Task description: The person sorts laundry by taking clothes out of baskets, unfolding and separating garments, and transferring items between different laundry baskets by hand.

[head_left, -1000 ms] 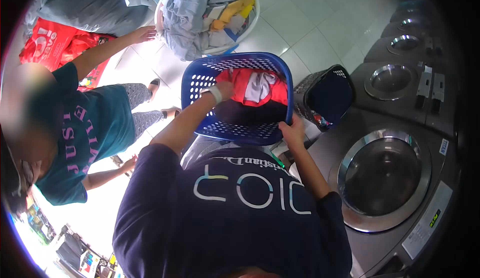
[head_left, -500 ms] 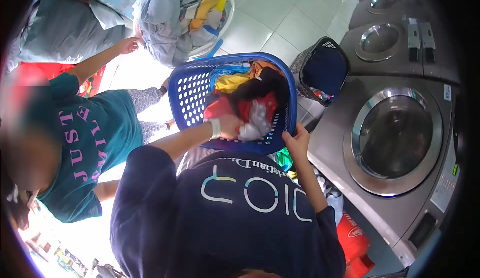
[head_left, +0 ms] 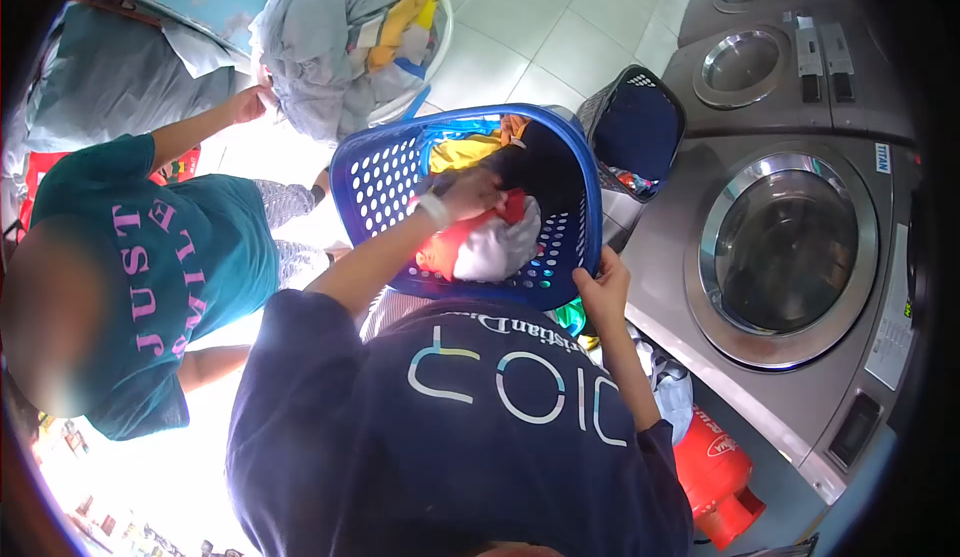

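A blue perforated basket (head_left: 352,197) with clothes inside is in front of my body. My left hand (head_left: 472,195), with a pale band on its wrist, reaches into it, fingers closed on a red and white cloth (head_left: 500,245) near the bottom. Black cloth (head_left: 555,172) lies beside and beyond my fingers, and yellow cloth (head_left: 462,153) and some blue and orange cloth show at the far side. My right hand (head_left: 603,285) grips the basket's near right corner, its thumb at the rim.
Front-loading machines (head_left: 790,257) line the right side. A dark basket (head_left: 640,137) stands before them. A white tub (head_left: 440,47) heaped with clothes is ahead. Another person in a green shirt (head_left: 190,267) is at left, one hand by the tub. A red cylinder (head_left: 712,467) is at lower right.
The red and white cloth has moved toward the basket's near side, uncovering yellow, blue and orange clothes. My left hand has since moved slightly farther in. My right hand stays at the rim.
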A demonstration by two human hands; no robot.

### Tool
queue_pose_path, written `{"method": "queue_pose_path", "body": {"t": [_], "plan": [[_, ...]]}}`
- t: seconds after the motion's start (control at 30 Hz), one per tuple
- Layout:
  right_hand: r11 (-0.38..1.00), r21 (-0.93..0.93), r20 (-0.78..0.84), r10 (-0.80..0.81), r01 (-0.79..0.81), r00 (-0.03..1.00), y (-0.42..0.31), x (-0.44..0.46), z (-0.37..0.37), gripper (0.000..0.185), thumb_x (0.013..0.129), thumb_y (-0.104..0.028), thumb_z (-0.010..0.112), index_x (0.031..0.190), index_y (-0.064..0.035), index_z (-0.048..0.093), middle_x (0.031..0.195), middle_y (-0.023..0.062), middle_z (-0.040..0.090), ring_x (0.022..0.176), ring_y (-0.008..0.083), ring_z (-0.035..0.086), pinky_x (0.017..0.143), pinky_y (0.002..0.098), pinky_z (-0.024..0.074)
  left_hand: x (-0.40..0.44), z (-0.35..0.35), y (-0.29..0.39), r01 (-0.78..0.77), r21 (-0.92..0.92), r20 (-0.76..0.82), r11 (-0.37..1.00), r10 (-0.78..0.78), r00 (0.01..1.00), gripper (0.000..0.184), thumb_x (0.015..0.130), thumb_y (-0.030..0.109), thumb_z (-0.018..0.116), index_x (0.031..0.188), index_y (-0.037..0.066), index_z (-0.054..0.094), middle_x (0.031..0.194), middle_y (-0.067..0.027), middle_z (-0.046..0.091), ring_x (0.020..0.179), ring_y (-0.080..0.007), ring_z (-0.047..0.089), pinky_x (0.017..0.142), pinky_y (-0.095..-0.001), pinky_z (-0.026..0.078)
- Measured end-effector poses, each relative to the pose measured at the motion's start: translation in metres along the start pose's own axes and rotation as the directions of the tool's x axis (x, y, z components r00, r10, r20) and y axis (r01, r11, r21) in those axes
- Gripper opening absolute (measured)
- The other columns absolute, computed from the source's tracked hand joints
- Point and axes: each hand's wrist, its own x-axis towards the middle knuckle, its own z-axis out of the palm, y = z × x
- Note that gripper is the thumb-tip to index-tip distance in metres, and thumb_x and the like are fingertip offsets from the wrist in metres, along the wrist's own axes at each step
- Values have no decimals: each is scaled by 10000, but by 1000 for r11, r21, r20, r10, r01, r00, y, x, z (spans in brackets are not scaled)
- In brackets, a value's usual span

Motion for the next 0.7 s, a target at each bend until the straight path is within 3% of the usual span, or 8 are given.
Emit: {"method": "queue_pose_path", "body": {"t": [0.07,0.13,0.3,0.37,0.43,0.5,0.6,0.7], "plan": [[975,221,-15,-8,11,1000,-7,-4,-1,287,655,-23,582,930,34,639,842,82,659,764,132,604,691,270,473,24,40,-44,-68,463,-145,884,151,978,251,908,218,482,868,47,661,941,-146,641,885,-247,639,787,-372,495],[987,159,-16,-22,24,1000,-2,0,-3,294,653,-18,581,936,36,640,848,78,659,774,135,606,704,269,473,47,67,-55,654,377,-475,656,-469,744,238,894,238,504,918,60,660,947,-141,627,895,-293,646,702,-400,540],[985,169,-22,32,-27,999,-4,19,0,293,652,-14,576,932,37,642,842,74,658,791,138,605,720,273,474,40,84,-94,514,645,-331,566,-399,855,278,864,274,553,971,51,679,985,-160,640,891,-325,659,676,-422,550],[991,137,-8,0,1,1000,-2,30,-1,281,660,-30,577,925,32,642,802,84,655,753,137,603,693,271,476,8,21,-19,420,315,52,851,-458,888,337,849,300,590,1027,22,657,995,-154,667,866,-286,662,706,-372,538],[995,100,-30,2,1,1000,-7,42,0,268,663,-38,580,915,28,642,770,83,650,725,133,598,671,272,474,-27,-21,-16,49,223,142,974,-83,986,339,841,290,641,1031,9,649,966,-138,682,843,-195,659,737,-304,514],[998,57,-44,1,2,999,-8,58,-2,255,666,-46,584,904,23,642,738,82,644,696,129,594,648,272,473,-48,-86,44,382,-90,185,920,-361,914,517,803,361,700,1191,40,584,1000,-126,677,888,-253,655,800,-393,512],[999,11,23,43,-43,999,1,89,-7,218,667,-54,593,870,8,642,700,73,633,649,120,584,617,270,465,-72,-116,87,187,-775,-184,603,-498,847,535,839,158,705,1272,-44,465,1150,-69,602,997,-145,578,864,-308,499],[1000,-24,63,17,-15,998,0,120,-4,189,665,-56,602,845,-12,642,682,49,625,631,109,574,594,267,454,-61,-126,70,15,1,-556,1000,-12,831,344,870,180,676,1146,-8,592,1084,-56,623,914,-103,591,754,-251,495]]}}
